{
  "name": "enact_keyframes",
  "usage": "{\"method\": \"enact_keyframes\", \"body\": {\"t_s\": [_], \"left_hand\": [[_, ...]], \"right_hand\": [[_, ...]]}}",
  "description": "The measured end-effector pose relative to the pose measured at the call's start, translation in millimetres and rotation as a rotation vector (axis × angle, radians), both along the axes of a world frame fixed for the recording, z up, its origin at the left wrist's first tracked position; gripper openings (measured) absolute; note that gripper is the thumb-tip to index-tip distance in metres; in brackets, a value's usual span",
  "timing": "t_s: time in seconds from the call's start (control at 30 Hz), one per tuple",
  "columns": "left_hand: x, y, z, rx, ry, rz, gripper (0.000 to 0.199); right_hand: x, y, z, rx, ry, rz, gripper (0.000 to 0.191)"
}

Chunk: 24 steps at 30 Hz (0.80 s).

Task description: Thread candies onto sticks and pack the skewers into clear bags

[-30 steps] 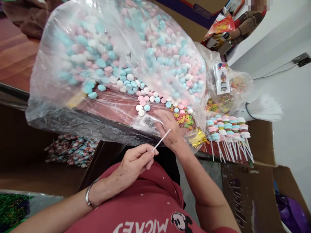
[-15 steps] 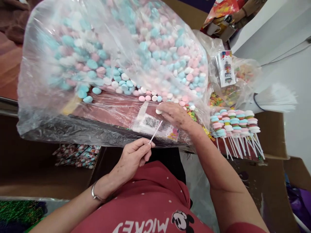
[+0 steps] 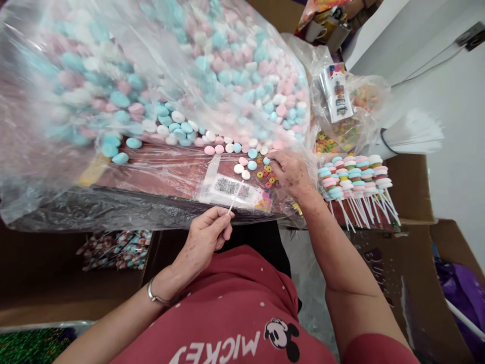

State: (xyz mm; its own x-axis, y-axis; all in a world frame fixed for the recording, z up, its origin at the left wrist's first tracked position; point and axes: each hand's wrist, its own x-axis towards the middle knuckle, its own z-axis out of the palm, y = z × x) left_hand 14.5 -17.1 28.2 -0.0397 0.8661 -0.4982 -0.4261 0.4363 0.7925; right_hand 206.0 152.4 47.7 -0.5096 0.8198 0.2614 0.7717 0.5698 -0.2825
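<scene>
My left hand [image 3: 207, 233] pinches a thin white stick [image 3: 236, 196] near its lower end. The stick tilts up to the right, with its free tip close to a white marshmallow [image 3: 245, 175]. My right hand [image 3: 292, 174] lies palm down at the bag's mouth, fingers bent together. Its fingertips are on a light blue marshmallow [image 3: 267, 161]; the thumb is mostly hidden. Small yellow and red gummy rings [image 3: 267, 177] lie just beside those fingers. Other loose pink, white and blue marshmallows [image 3: 252, 165] rest on the reddish-brown surface between the hands.
A large clear plastic bag [image 3: 178, 65] full of marshmallows covers the table. Finished candy skewers [image 3: 354, 177] lie in a row at the right, before a bundle of white sticks [image 3: 417, 134]. Printed wrappers [image 3: 336, 93] lie behind. An open box [image 3: 113, 250] holds wrapped candies, lower left.
My right hand has moved right, from the white marshmallow to a blue one by the gummy rings, uncovering several marshmallows. My left hand still holds the stick. The view has shifted slightly.
</scene>
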Motion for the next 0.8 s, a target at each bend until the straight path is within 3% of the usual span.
{"method": "enact_keyframes", "body": {"t_s": [0.37,0.5,0.6,0.7,0.8], "left_hand": [[-3,2,0.4,-0.02,-0.008,0.031,0.026],[-4,3,0.3,-0.021,-0.019,0.051,0.025],[-4,3,1.3,-0.015,-0.022,0.057,0.025],[-4,1,1.9,-0.012,-0.022,0.057,0.026],[-4,0,1.1,-0.018,-0.027,0.047,0.027]], "right_hand": [[-39,-1,-0.7,-0.011,-0.317,0.141,0.026],[-41,-11,4.1,0.058,-0.229,0.155,0.027],[-47,-24,4.2,0.009,-0.223,0.156,0.026],[-53,-32,-0.5,-0.031,-0.189,0.061,0.027],[-52,-34,-4.9,-0.166,-0.015,-0.039,0.026]]}}
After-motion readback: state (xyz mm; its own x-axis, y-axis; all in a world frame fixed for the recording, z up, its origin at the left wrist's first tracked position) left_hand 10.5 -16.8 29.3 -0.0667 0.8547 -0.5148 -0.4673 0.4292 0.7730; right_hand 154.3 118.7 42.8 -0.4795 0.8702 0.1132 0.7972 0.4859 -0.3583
